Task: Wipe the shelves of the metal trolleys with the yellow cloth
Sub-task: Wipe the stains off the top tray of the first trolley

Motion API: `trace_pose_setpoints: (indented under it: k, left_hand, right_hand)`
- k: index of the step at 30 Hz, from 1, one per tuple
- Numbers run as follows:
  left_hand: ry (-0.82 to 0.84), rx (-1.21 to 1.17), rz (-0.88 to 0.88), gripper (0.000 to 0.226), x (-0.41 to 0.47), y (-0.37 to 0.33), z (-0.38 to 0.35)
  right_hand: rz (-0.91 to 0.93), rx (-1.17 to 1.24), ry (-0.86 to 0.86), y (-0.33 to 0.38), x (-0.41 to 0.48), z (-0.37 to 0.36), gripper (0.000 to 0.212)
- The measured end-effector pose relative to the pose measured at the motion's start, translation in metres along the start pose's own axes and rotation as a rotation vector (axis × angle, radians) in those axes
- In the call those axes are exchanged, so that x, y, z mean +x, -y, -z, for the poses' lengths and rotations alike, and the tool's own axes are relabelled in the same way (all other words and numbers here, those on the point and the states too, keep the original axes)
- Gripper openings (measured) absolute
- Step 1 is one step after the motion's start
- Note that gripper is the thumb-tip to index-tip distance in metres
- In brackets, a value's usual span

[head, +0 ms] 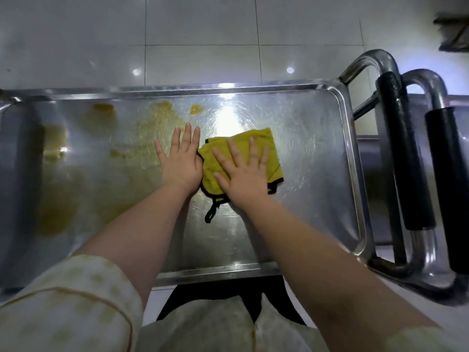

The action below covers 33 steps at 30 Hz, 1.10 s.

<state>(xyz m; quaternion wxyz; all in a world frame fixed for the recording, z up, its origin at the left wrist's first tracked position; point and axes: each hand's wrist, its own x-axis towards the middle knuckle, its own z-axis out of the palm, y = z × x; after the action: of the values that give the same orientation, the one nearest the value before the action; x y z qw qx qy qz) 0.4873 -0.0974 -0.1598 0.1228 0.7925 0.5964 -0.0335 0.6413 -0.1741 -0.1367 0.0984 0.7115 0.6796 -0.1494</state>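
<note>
Head view: I am pressing my right hand (243, 174), fingers (251, 151) spread flat, on the cloth (266, 148) in the middle of the shelf (317, 161); my left hand (181, 161) is lying flat just left of it, near yellow stains (157, 115).

Top shelf (317, 153) of a metal trolley: one rectangular steel tray with a raised rim and rounded corners, standing on a pale tiled floor (203, 34). Surface: yellow-brown stains (157, 118) across the left half, fine swirl marks and glare on the right. On it: one folded yellow cloth (264, 138) with black edging and a black loop (212, 212), right of centre; left hand (181, 161) flat on bare metal, touching the cloth's left edge; right hand (243, 174) flat on the cloth.
</note>
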Motion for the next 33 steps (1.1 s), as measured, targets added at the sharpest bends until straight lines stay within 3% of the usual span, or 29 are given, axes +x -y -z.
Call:
trace_pose_setpoints:
  k: [3, 8, 12, 19, 23, 29, 33]
  left_hand:
    - [0.004, 0.016, -0.01, 0.058, -0.001, -0.001, 0.0]
    - [0.014, 0.033, -0.015, 0.057, 0.0, -0.002, -0.001]
    - [0.036, 0.085, -0.003, 0.058, -0.003, -0.006, -0.002]
    - [0.023, 0.045, -0.024, 0.056, -0.004, -0.003, 0.001]
    - [0.01, 0.048, -0.034, 0.056, -0.004, -0.005, -0.001]
    - [-0.002, 0.06, -0.022, 0.056, -0.003, -0.008, -0.003]
    - [-0.002, 0.04, -0.024, 0.056, -0.004, -0.01, -0.001]
  right_hand:
    - [-0.051, 0.025, -0.047, -0.042, -0.001, -0.001, 0.061]
    - [-0.482, 0.154, -0.09, -0.17, -0.037, -0.004, 0.063]
    - [-0.55, 0.134, -0.078, -0.151, -0.043, -0.008, 0.058]
    - [-0.088, 0.049, -0.078, 0.016, -0.039, -0.02, 0.059]
    - [0.043, -0.008, -0.104, -0.015, -0.042, -0.021, 0.055]
    - [-0.413, 0.111, -0.105, -0.158, -0.079, -0.02, 0.058]
    - [-0.538, 0.14, -0.045, -0.159, -0.082, -0.019, 0.056]
